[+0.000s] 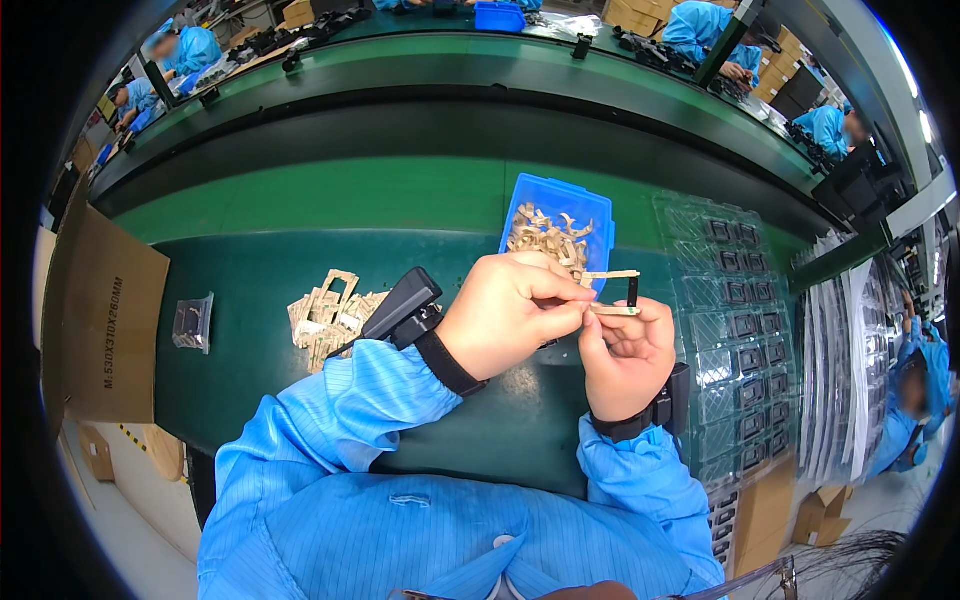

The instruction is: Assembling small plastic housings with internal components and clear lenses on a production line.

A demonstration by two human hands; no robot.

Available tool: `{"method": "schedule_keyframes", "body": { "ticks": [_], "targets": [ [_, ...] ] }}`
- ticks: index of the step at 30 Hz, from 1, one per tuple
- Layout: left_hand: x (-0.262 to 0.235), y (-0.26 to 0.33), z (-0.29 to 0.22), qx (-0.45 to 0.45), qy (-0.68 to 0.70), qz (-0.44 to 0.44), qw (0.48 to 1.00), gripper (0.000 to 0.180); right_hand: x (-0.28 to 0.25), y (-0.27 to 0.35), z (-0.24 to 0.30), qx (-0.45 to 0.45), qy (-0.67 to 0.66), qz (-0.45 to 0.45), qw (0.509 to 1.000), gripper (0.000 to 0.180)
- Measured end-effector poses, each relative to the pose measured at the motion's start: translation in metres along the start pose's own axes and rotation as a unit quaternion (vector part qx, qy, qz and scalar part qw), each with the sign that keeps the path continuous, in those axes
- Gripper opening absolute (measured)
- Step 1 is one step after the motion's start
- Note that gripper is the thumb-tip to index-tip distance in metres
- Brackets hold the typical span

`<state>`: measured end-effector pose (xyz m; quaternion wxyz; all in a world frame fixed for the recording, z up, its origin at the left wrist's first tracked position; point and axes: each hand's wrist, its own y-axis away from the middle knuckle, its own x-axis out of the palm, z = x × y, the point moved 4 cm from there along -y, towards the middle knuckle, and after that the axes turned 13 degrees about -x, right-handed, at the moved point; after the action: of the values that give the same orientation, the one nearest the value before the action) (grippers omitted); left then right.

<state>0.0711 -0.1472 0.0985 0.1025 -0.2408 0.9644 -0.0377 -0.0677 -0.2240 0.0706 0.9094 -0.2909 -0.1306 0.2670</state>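
Note:
In front of me, both hands meet at a small rectangular frame (633, 291) with tan paper-like strips and one black side. My left hand (510, 315) is closed, thumb and fingertips pinched at the frame's left end. My right hand (632, 362) grips the lower strip between thumb and fingers, palm turned up. Just beyond the hands, a blue bin (597, 205) holds many curled tan strips (545, 238). Left of my left wrist lies a loose pile of flat tan frames (325, 315). My fingers cover part of the held frame.
Clear plastic trays (715, 340) of black frame parts stand at the right, beside a stack of trays (845, 370). A small clear bag (193, 322) and a cardboard box (115, 300) are on the left. Across the far bench (420, 75), several people in blue work.

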Motion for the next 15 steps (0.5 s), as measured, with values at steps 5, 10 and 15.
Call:
{"method": "schedule_keyframes", "body": {
  "ticks": [5,10,15],
  "targets": [
    [-0.0015,-0.0015,0.0022,0.013,-0.020,0.002,1.000,0.017,0.0001,-0.0002,-0.0026,0.015,-0.021,0.000,1.000,0.031],
    [-0.0015,-0.0032,0.0072,-0.054,0.045,0.018,0.997,0.019,-0.0008,-0.0029,-0.0040,0.039,-0.044,-0.012,0.998,0.030],
    [0.0047,0.0035,-0.0002,-0.062,0.042,0.005,0.997,0.016,-0.0070,-0.0013,-0.0079,0.027,0.026,-0.044,0.998,0.029]
  ]
}}
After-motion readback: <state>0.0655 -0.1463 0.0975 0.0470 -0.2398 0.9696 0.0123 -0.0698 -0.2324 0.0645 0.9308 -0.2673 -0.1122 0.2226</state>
